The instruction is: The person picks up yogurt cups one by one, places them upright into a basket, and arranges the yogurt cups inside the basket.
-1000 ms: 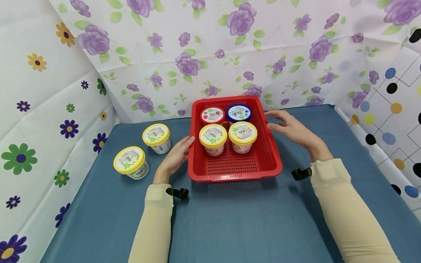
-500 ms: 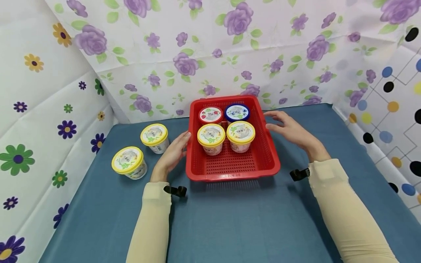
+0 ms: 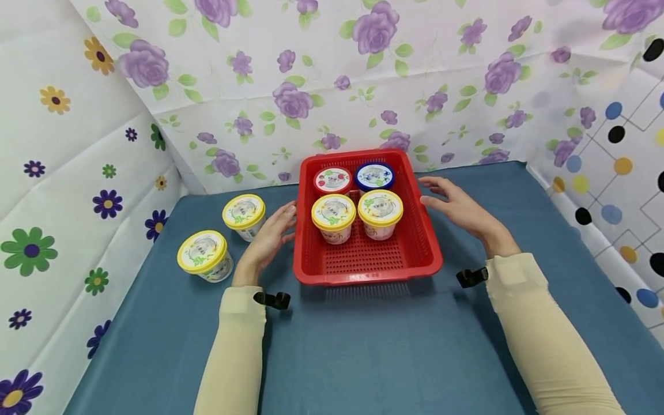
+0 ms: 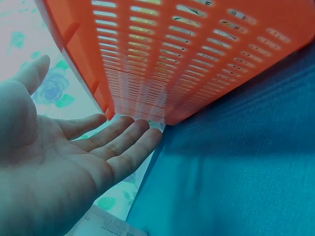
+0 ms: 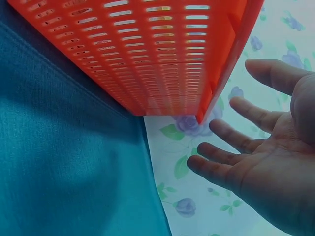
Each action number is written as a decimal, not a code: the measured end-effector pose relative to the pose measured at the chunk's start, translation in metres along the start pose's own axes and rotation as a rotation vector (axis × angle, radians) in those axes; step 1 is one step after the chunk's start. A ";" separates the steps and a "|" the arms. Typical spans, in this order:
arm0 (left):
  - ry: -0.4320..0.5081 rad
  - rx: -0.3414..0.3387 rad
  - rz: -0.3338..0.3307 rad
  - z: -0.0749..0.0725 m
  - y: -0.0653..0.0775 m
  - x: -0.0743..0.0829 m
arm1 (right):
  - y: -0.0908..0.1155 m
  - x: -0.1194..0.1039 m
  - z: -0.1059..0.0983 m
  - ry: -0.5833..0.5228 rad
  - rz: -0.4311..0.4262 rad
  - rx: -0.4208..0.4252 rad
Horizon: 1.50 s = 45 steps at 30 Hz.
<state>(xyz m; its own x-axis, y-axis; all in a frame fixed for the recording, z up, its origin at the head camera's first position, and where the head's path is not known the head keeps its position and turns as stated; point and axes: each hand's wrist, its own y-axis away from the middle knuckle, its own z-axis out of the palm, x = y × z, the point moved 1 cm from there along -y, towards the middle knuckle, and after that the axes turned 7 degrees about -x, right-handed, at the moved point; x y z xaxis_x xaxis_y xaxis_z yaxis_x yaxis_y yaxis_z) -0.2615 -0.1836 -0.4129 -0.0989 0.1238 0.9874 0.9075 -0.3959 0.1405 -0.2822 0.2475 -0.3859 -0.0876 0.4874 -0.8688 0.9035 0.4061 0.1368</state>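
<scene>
A red slotted plastic basket point(image 3: 368, 279) stands on the blue cloth between my two hands. Inside it, a red-lidded tub point(image 3: 333, 180) and a blue-lidded tub point(image 3: 374, 176) sit at the back, with two yellow-lidded tubs point(image 3: 334, 212) in front of them. My left hand point(image 3: 268, 239) is beside the basket's left wall, fingers relaxed and palm toward it, holding nothing. By the right wall my right hand point(image 3: 456, 207) is likewise spread, its fingertips close to the rim. Both wrist views show straight, parted fingers near the slotted side wall point(image 4: 147, 59).
Left of my left hand, two more yellow-lidded tubs point(image 3: 204, 253) rest on the blue tablecloth point(image 3: 363, 351). Behind the basket rises a white sheet with purple flowers point(image 3: 295, 101). Patterned sheets hang along the left and right sides too.
My left hand has drawn slightly left, off the basket's rim, and now overlaps the nearer edge of the back yellow-lidded tub. The right hand and the basket have hardly moved.
</scene>
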 end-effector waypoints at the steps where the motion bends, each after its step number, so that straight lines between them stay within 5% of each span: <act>1: 0.000 -0.002 0.004 0.000 0.000 0.000 | 0.000 0.000 0.000 -0.004 0.004 0.004; 27: -0.068 0.056 0.050 -0.006 0.011 0.015 | -0.001 0.012 0.016 -0.238 0.049 0.034; 45: -0.147 0.080 0.087 -0.015 0.024 0.025 | -0.008 0.019 0.025 -0.300 0.083 -0.003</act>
<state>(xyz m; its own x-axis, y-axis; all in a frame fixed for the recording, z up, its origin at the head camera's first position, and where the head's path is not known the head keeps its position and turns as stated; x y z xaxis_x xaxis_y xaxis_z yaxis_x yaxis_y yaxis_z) -0.2486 -0.2032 -0.3839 0.0369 0.2264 0.9733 0.9403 -0.3376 0.0429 -0.2802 0.2343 -0.4154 0.1148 0.2696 -0.9561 0.9011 0.3768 0.2144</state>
